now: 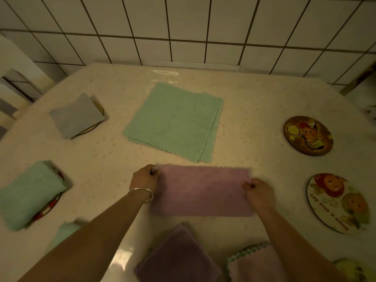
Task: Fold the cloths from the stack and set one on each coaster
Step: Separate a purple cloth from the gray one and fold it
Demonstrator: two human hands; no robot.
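A pink cloth (pixel 203 190) lies folded in half as a long rectangle on the table in front of me. My left hand (pixel 144 177) pinches its far left corner. My right hand (pixel 258 190) pinches its right edge. Behind it lies the stack of green cloths (pixel 175 121), spread flat. Two bare round coasters sit at the right: a dark brown one (pixel 308 135) and a white cartoon one (pixel 338 203). A folded grey cloth (pixel 76 116) and a folded green cloth (pixel 30 195) each cover a coaster at the left.
A folded purple cloth (pixel 177 259) and a pink cloth with a green edge (pixel 254 263) lie near the front edge. Another green cloth (pixel 65 233) shows under my left forearm. A tiled wall (pixel 183 29) backs the table. A coaster's edge (pixel 350 268) peeks at the bottom right.
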